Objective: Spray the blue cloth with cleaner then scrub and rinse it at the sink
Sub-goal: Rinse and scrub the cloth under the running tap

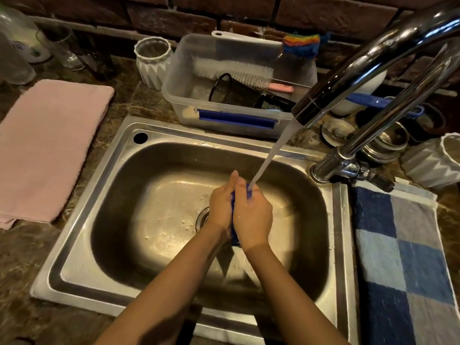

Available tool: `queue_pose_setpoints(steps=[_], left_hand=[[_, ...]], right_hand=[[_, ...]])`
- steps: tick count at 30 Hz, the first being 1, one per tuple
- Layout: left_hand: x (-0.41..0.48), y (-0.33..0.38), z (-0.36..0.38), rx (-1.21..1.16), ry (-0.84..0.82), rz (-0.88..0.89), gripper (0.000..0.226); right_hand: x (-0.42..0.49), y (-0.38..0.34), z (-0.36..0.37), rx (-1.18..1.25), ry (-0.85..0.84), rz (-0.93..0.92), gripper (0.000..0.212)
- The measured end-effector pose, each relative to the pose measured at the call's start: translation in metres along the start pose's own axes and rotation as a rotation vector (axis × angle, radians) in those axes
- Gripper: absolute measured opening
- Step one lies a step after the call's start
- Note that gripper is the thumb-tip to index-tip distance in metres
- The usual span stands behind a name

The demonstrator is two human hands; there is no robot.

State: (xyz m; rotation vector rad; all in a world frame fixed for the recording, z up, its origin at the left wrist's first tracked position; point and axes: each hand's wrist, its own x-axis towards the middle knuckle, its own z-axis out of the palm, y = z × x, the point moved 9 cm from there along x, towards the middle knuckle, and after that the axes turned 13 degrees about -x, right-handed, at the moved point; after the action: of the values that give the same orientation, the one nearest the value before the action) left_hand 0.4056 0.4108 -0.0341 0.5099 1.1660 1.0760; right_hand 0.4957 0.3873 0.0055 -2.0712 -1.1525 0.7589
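I see my left hand [220,207] and right hand [252,216] pressed together mid-frame over the sink [104,195]. The blue cloth [234,235] is squeezed between my palms, under the faucet stream [271,155].

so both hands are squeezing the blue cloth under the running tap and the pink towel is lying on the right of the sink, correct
Not quite. The head view shows the pink towel on the left of the sink, not the right. The rest holds: left hand and right hand squeeze the blue cloth under the running tap.

Your two forearms come up from the bottom edge of the frame and meet near the centre. Your left hand [221,207] and right hand [252,212] are pressed together, fingers closed, knuckles upward.
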Motion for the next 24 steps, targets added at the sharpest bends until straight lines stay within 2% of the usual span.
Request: queue_pose_setpoints(steps=[2,5,10,12,17,22,24], left_hand=[[-0.003,-0.010,0.001,-0.023,0.015,-0.056,0.044],[-0.004,-0.018,-0.005,0.066,0.055,-0.075,0.042],[-0.011,-0.042,-0.018,0.018,0.088,-0.182,0.041],[-0.012,-0.052,-0.022,-0.082,0.089,-0.233,0.041],[0.000,-0.059,-0.039,-0.158,0.178,-0.347,0.046],[0.009,-0.048,-0.039,-0.142,0.105,-0.356,0.074],[0.011,-0.046,-0.034,-0.129,0.065,-0.341,0.059]], right_hand=[[0.007,-0.002,-0.003,-0.052,0.048,0.036,0.038],[0.027,0.008,-0.002,0.009,0.048,0.097,0.041],[0.043,0.037,0.023,0.120,-0.115,0.192,0.039],[0.044,0.040,0.026,0.066,-0.152,0.163,0.037],[0.035,0.031,0.020,0.003,-0.236,0.092,0.036],[0.007,0.018,0.025,-0.096,-0.462,-0.096,0.029],[0.008,0.021,0.020,-0.030,-0.466,-0.105,0.026]])
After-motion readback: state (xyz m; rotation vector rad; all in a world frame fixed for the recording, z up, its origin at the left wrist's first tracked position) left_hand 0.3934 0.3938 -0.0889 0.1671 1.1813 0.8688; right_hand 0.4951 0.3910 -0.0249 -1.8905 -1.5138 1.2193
